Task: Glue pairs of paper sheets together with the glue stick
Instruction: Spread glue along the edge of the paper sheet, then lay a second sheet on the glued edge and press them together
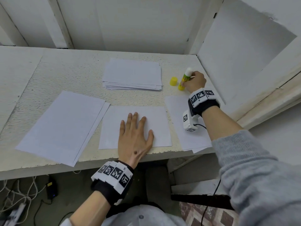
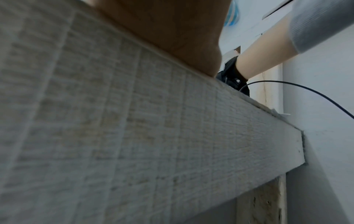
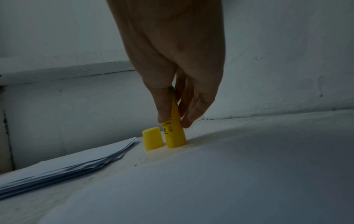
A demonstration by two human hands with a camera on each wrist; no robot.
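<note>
the light, rigid glue stick (image 1: 184,79) is pinched mid-barrel by right hand (image 1: 194,81) fingers; the thin sheet (image 1: 156,121) is pressed by flat left hand (image 1: 134,136) fingers.

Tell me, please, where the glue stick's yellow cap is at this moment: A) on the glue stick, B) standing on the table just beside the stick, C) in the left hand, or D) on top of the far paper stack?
B: the yellow cap stands on the table right beside the uncapped glue stick, which the right hand holds upright, while the left hand lies flat on a sheet.
</note>
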